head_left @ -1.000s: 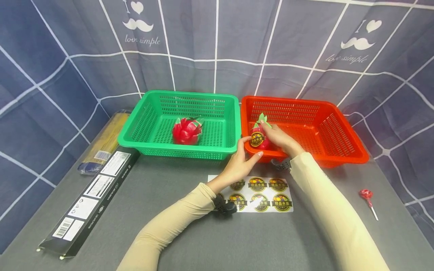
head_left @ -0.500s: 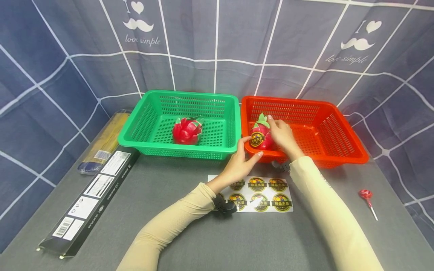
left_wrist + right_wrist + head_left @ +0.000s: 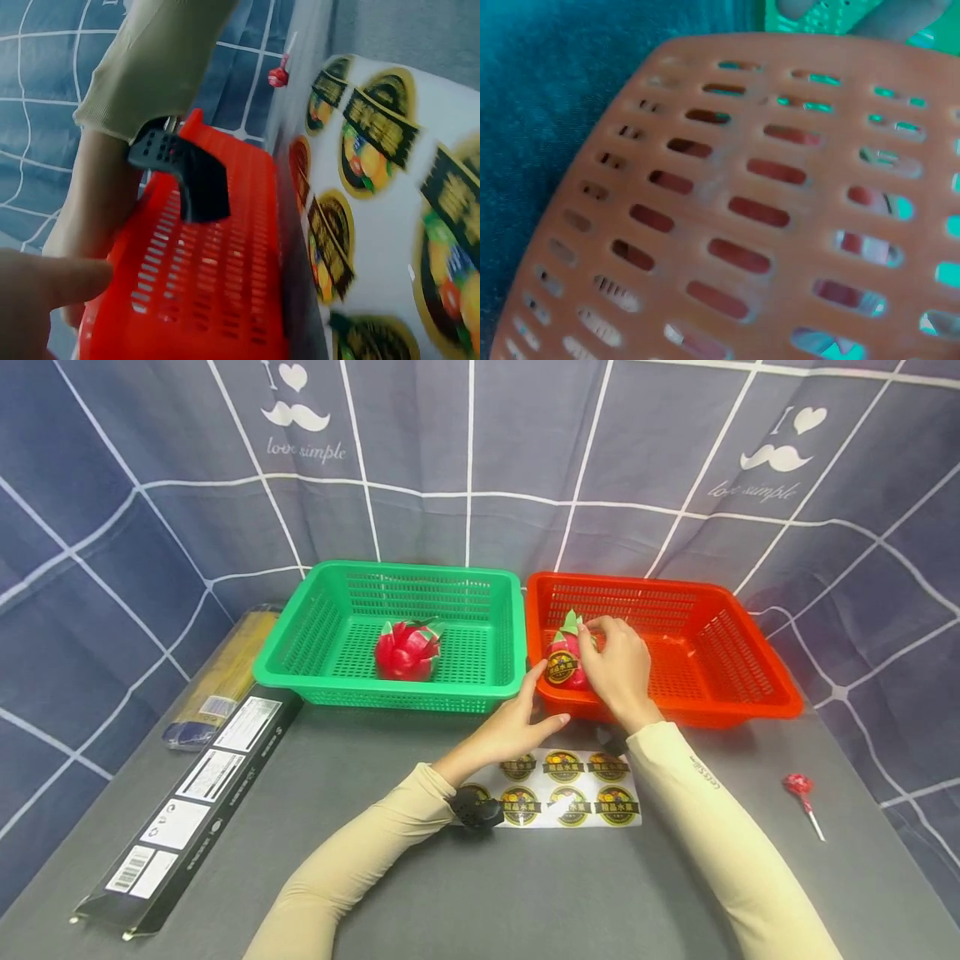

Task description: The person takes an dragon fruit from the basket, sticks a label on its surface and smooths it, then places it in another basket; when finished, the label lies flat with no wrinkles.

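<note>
A pink dragon fruit [image 3: 576,678] with green leaf tips lies in the left end of the red basket [image 3: 753,677]. A round black-and-gold sticker [image 3: 561,667] is on its front. My right hand [image 3: 618,670] is over the basket at the fruit's right side, fingers loosely bent and wrapped round nothing. My left hand [image 3: 504,731] spreads its thumb and fingers at the basket's front left corner, fingertips by the rim. The right wrist view shows mostly the basket's slotted wall [image 3: 705,191], with pink showing through. Below both hands lies a sheet of round stickers [image 3: 585,817].
A green basket [image 3: 390,697] holding another dragon fruit [image 3: 407,652] stands left of the red one. Farther left lie a long black box [image 3: 187,810] and a yellow packet [image 3: 225,668]. A red lollipop [image 3: 798,785] is at the right. A grid-patterned curtain [image 3: 420,435] hangs behind.
My right hand has let go of the dragon fruit and lifted back from it. The fruit stays in the red basket. My left hand has drawn back slightly; the head view has shifted a little.
</note>
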Motion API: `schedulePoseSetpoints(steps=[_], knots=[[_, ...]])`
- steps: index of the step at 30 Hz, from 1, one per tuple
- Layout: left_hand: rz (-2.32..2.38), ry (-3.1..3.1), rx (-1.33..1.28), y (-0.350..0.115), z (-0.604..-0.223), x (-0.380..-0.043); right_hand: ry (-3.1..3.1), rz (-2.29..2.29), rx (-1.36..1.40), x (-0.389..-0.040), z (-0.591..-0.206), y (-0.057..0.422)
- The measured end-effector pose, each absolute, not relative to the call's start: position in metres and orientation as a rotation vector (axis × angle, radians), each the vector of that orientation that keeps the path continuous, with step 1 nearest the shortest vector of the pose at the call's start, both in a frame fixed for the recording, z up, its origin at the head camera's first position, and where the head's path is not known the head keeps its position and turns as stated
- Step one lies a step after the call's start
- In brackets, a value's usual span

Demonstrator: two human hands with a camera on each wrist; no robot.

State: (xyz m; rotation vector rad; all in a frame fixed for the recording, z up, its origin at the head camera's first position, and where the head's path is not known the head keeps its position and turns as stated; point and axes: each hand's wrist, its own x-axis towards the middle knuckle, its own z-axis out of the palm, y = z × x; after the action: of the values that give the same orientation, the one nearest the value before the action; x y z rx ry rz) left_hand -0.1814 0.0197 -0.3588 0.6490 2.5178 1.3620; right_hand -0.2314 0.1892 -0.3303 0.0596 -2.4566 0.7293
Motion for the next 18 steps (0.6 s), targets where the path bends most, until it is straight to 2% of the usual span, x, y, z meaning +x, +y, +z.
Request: schedulePoseSetpoints(steps=[11, 18], knots=[[1.344, 2.536, 0.838, -0.033, -0.355, -0.162, -2.429, 0.849, 0.107, -0.197, -0.34, 0.173], [1.568, 2.716, 0.698, -0.079, -0.351, -0.15, -2.317, 0.994, 0.317, -0.17, -0.337, 0.153]])
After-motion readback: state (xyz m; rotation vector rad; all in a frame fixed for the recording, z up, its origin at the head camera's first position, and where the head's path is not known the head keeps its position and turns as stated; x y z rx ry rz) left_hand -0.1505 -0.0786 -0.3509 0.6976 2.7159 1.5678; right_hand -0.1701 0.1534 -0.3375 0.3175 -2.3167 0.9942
